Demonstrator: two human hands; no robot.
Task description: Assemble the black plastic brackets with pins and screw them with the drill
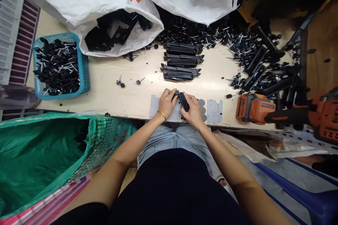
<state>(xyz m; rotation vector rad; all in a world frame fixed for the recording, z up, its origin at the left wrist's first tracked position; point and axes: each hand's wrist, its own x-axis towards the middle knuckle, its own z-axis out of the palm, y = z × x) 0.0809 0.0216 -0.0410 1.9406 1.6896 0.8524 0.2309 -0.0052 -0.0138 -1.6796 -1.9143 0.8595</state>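
Note:
My left hand (166, 102), with a gold bangle at the wrist, is closed around a short black rounded part (176, 93). Held in my right hand (194, 110) is a long black plastic piece (184, 102), tilted, its upper end close to the left hand's part. Whether the two parts join is hidden by my fingers. Both hands are over a grey sheet (154, 107) at the table's front edge. Grey round pads (202, 110) and a second grey sheet (214, 111) lie to the right. Beyond my hands are several folded black plastic assemblies (182, 74) in a stack of rows.
A blue basket (85, 74) of black-headed screws stands left. White sacks (92, 3) and a heap of screws (195, 35) fill the back. An orange power tool (257, 108) lies right. A green sack (111, 137) hangs at front left.

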